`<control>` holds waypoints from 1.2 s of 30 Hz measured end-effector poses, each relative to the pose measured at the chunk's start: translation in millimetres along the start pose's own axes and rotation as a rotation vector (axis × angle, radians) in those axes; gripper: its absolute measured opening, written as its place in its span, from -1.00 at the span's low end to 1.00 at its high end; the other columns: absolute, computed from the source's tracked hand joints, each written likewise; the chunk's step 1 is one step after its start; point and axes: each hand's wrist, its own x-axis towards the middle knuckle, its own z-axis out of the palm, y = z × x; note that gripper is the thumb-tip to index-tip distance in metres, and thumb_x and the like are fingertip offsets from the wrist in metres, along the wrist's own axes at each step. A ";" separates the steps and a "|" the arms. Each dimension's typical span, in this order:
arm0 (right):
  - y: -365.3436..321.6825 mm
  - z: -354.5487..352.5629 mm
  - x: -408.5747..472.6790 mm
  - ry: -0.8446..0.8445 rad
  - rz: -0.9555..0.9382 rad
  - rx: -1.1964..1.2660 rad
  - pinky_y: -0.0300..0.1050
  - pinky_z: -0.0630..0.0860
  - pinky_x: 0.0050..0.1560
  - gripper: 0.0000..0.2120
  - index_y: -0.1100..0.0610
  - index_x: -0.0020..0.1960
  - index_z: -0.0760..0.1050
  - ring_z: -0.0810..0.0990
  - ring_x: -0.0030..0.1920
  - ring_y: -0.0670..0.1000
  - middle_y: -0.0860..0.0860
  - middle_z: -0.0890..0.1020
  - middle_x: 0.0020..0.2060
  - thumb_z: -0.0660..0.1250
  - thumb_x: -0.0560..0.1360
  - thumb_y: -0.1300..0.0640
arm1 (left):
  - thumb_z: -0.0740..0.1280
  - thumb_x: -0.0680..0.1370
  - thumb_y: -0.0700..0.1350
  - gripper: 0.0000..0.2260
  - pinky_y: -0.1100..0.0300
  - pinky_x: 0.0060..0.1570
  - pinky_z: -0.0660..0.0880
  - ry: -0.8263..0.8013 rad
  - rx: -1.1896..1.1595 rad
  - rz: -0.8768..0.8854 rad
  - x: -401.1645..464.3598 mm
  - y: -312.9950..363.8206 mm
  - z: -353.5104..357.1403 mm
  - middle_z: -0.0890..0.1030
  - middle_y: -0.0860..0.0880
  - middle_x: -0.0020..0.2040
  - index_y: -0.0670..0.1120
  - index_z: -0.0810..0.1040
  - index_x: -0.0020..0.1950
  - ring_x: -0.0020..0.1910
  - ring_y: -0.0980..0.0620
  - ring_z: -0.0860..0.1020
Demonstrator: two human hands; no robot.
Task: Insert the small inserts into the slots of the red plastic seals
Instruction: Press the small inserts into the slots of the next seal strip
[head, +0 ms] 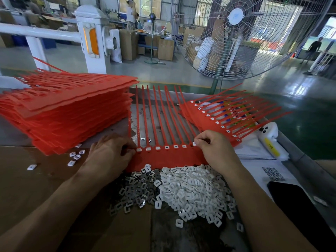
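Note:
A red strip of plastic seals lies flat in front of me, its tails pointing away. White inserts sit in several of its slots. My left hand grips the strip's left end with curled fingers. My right hand pinches a small white insert at the rightmost slot. A heap of white inserts and a heap of metal inserts lie just below the strip.
A tall stack of red seal strips rises at the left. Filled strips lie fanned out at the right. A few loose inserts sit at the left. A black phone and a white device lie at the right.

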 end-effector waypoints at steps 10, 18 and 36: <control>-4.5 9.6 6.9 -0.016 0.029 -0.160 -0.27 0.41 -0.38 -0.84 -0.06 -0.14 0.60 0.63 -0.34 -0.22 -0.21 0.65 -0.28 0.35 0.60 0.09 | 0.34 0.59 0.10 -0.86 -0.08 0.28 0.45 -0.014 -0.008 -0.007 1.3 -2.3 1.0 0.52 0.14 0.17 0.23 0.61 0.13 0.17 0.08 0.49; -9.3 6.4 0.2 -0.028 -0.013 -0.179 -0.33 0.55 -0.24 -0.86 0.02 0.00 0.71 0.66 -0.27 -0.11 -0.12 0.71 -0.09 0.37 0.60 0.16 | 0.34 0.59 0.11 -0.86 -0.02 0.29 0.43 -0.006 -0.011 -0.007 0.7 -2.9 0.7 0.52 0.17 0.16 0.23 0.61 0.12 0.17 0.10 0.48; -8.7 7.3 -16.4 -0.048 -0.105 -0.448 -0.08 0.51 -0.01 -0.69 -0.06 0.27 0.64 0.59 0.04 0.02 0.01 0.52 0.10 0.24 0.62 0.13 | 0.37 0.58 0.07 -0.88 -0.08 0.30 0.41 0.006 -0.046 -0.005 -1.0 -1.5 -0.9 0.52 0.15 0.11 0.22 0.61 0.10 0.19 0.06 0.47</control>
